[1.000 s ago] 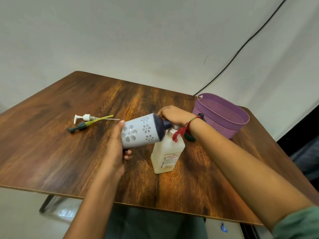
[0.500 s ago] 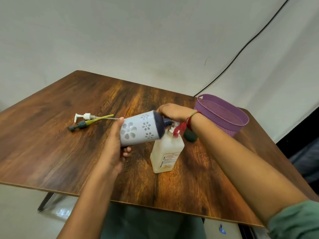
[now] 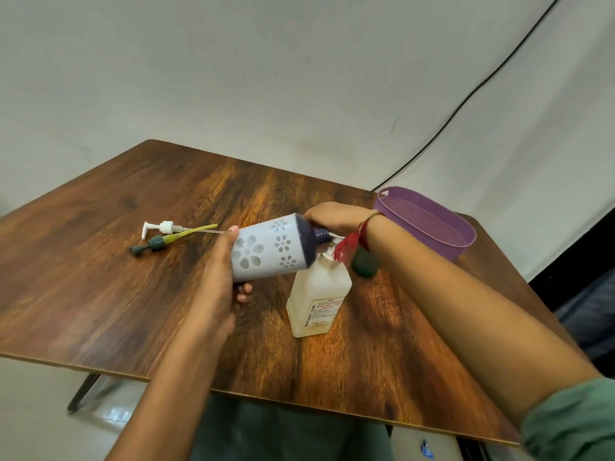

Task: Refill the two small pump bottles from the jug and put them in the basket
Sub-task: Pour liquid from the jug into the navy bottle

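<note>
Left fingers [image 3: 245, 289] curled round tilted flowered jug [image 3: 266, 251], right fingers [image 3: 314, 215] seemingly gripping pale bottle [image 3: 319, 294], contents unclear

Soft, even light filled the scene, leaving a warm sheen on the brown wood-grain desk [image 3: 133, 294] and faint shadows. Wide-angle distortion bent the edges; focus was slightly soft.

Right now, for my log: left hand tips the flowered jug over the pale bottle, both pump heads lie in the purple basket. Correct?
No: the head view shows both pump heads on the table, left of the jug, not in the purple basket. The rest holds.
</note>
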